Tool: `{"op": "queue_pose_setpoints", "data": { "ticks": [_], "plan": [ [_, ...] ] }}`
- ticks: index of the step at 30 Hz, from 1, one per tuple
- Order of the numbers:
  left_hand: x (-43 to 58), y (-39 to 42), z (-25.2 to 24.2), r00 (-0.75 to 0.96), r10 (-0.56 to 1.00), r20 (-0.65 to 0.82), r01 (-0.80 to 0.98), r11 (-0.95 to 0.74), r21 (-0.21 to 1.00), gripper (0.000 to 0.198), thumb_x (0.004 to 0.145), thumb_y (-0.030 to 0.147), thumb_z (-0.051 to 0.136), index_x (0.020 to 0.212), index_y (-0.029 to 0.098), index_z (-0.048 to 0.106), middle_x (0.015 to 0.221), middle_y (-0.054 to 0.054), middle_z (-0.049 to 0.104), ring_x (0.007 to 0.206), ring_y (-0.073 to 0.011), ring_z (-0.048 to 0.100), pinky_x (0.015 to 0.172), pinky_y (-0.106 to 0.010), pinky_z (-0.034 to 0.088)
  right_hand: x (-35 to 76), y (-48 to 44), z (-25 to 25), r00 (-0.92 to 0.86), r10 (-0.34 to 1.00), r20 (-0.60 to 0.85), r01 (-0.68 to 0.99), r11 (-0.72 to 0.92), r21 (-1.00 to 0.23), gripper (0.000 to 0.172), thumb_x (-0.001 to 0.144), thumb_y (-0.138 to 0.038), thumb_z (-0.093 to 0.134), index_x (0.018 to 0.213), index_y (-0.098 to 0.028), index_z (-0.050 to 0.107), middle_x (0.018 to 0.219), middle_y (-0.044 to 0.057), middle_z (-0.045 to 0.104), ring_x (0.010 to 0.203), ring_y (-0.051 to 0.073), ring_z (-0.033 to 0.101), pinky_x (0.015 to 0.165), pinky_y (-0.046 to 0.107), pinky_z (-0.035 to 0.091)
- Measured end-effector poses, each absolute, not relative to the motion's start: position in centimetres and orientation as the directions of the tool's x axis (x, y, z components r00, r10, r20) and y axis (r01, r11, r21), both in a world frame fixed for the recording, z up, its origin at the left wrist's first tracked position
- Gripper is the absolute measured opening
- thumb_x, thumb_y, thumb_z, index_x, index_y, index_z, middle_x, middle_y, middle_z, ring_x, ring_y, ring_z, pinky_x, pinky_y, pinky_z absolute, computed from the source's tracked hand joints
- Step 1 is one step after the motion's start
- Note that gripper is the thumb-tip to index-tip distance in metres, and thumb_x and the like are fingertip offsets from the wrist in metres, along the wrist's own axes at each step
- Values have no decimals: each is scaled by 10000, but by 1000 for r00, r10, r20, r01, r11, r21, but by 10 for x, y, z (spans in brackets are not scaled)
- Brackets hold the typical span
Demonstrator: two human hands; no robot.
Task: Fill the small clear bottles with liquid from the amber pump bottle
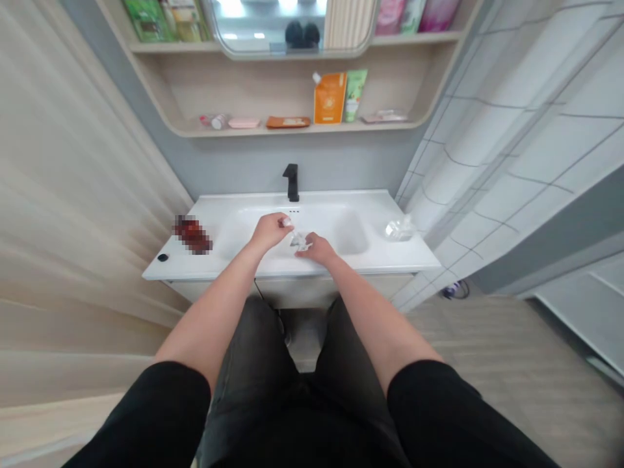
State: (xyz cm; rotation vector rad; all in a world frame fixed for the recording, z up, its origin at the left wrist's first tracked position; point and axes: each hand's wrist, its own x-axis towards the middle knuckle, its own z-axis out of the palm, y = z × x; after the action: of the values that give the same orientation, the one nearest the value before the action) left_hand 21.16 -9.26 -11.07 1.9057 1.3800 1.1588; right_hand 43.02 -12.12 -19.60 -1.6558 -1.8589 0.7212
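Over the white sink basin (348,231), my two hands are close together. My left hand (270,230) pinches a small white piece (287,222) between thumb and fingers. Just right of it and slightly lower, my right hand (319,249) is closed on a small clear-and-white plastic item (299,241). The two pieces nearly meet; I cannot tell whether they are joined. Their exact kind is too small to make out. Behind my hands a black faucet (292,182) stands at the back of the basin.
At the counter's left lies a blurred-out dark red object (193,235) beside a small black round piece (162,257). A clear crumpled plastic item (400,229) lies at the right. Above, a shelf (219,132) holds an orange pouch (330,97) and a green tube (355,95).
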Motion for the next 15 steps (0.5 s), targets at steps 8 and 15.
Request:
{"op": "queue_pose_setpoints", "data": {
  "ticks": [8, 15],
  "plan": [
    [173, -149, -122, -230, 947, 223, 17, -225, 974, 356, 640, 336, 887, 929, 219, 713, 868, -25, 722, 835, -216, 702, 886, -395, 595, 431, -121, -200, -87, 994, 74, 621, 112, -776, 594, 765, -617, 988, 1129, -257, 688, 1180, 65, 821, 1112, 287, 792, 969, 380, 594],
    [73, -256, -140, -549, 822, 151, -85, -235, 968, 397, 646, 355, 911, 898, 238, 627, 857, 15, 666, 832, -192, 735, 920, -429, 626, 433, -119, -203, -82, 994, 77, 612, 111, -783, 587, 781, -647, 962, 1132, -252, 706, 1140, 69, 820, 1085, 289, 795, 980, 391, 595]
  ]
}}
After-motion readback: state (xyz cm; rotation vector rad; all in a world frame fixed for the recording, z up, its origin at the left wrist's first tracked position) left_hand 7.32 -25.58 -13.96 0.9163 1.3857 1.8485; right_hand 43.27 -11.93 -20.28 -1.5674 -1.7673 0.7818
